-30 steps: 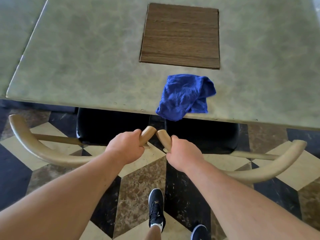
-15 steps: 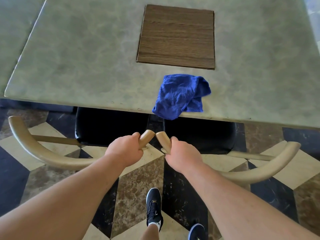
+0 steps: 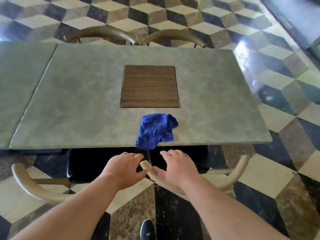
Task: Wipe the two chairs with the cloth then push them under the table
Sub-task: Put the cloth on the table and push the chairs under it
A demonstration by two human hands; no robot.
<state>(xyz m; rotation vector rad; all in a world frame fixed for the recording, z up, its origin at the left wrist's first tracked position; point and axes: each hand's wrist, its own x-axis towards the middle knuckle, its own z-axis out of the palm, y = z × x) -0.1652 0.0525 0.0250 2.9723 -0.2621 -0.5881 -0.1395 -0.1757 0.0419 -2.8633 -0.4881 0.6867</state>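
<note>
Showing open grips: left hand [image 3: 123, 168] and right hand [image 3: 175, 169], fingers spread above the rail ends. Left chair [image 3: 26, 184] and right chair [image 3: 237, 172] sit tucked under the tabletop [image 3: 83, 101]; the blue cloth [image 3: 155, 130] droops over its near edge.

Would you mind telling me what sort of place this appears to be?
Probably a café or restaurant dining room: a marbled table beside a second table, curved-back near chairs and matching far chairs, and a polished cube-patterned floor.
</note>
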